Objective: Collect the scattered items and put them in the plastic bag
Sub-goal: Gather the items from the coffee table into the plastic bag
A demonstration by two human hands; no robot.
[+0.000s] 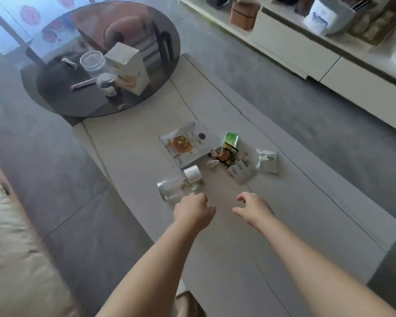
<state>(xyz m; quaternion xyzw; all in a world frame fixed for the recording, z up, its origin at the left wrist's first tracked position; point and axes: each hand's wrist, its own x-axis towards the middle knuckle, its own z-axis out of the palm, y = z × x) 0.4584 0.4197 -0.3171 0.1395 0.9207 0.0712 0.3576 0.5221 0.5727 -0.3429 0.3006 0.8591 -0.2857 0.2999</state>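
Scattered snack packets and a tipped jar on a pale worktop, two bare hands hovering near.

The large printed pouch (pixel 189 144) lies mid-worktop; at its 3 o'clock sit one green packet (pixel 232 138), a dark-and-orange wrapper (pixel 226 154), one grey sachet (pixel 240 171) and one crumpled white packet (pixel 268 161). One clear jar (pixel 178 187) lies on its side at 6 o'clock. The left hand (pixel 193 212) hangs loosely curled just beside the jar, the right hand (pixel 253 208) apart from it, empty. Bare worktop (pixel 318 213) stretches toward the 4 o'clock edge.
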